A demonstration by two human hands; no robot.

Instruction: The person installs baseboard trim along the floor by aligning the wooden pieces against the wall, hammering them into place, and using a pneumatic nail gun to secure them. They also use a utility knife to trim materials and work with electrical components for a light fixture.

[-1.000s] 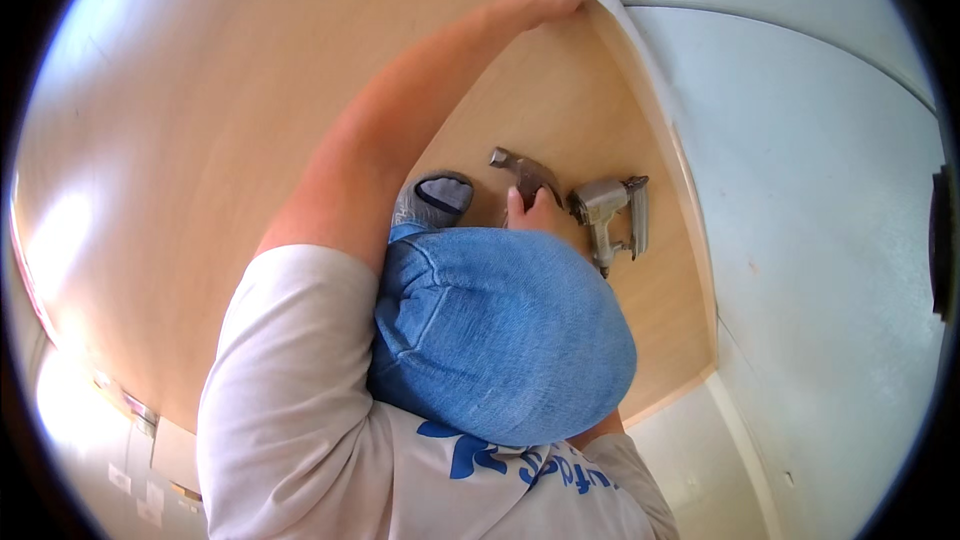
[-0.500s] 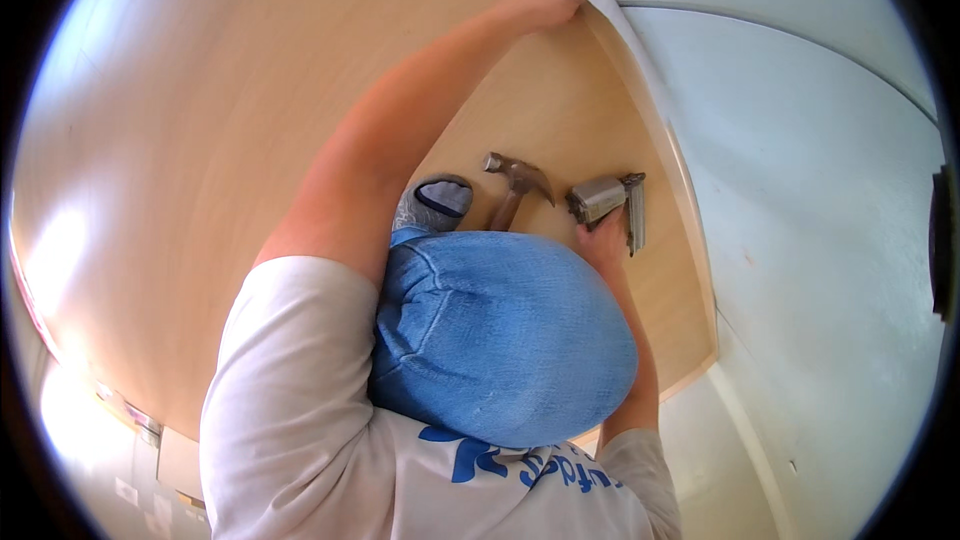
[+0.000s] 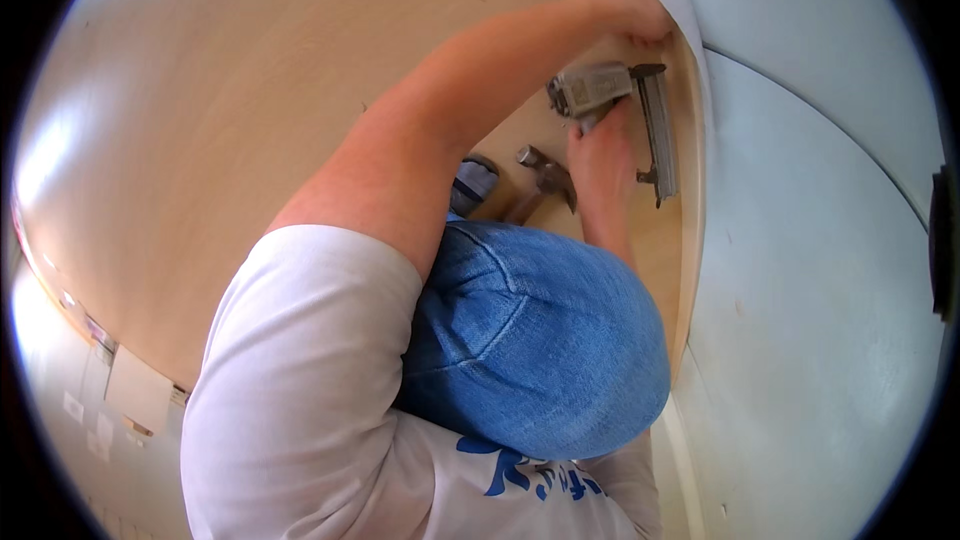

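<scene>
Pale wood panel [image 3: 250, 90] spans the upper left. Right of upper centre, the right hand [image 3: 603, 147] grips a grey nail gun [image 3: 598, 87]; farther up, the left hand [image 3: 643, 20] is at the panel's edge (grip hidden, cannot tell). Near centre lies a hammer [image 3: 549, 177].

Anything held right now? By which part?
Right hand: nail gun, by its handle. Left hand: at the wooden edge; can't tell if it grips anything.
</scene>
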